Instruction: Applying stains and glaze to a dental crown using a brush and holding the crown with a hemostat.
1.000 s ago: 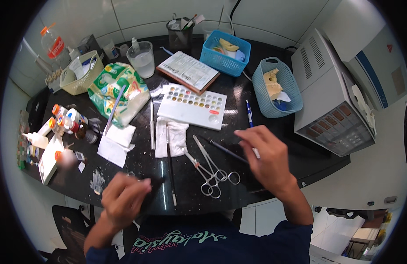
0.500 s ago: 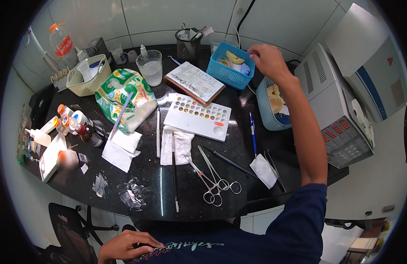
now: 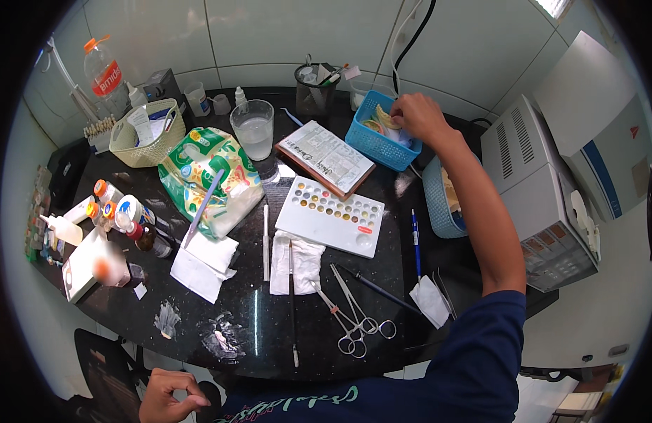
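Two bare hands are in view. Nearest, the left hand (image 3: 174, 396) hangs before the tabletop's (image 3: 269, 317) front edge, loosely curled with nothing visible in it; whether thumb and fingertips meet cannot be told. Beyond lie a black brush (image 3: 293, 310), partly over a white cloth (image 3: 310, 268), and two scissor-handled clamps (image 3: 333, 308); then a white palette (image 3: 319, 222). Farther off, the right hand (image 3: 419, 116) reaches into a blue basket (image 3: 375, 149), fingers beside a yellowish piece (image 3: 384, 116) inside. Whether its grip is apart or clamped on anything cannot be told. Reaching well probably calls for a high wrist, a light fingertip pinch and no push against the rim.
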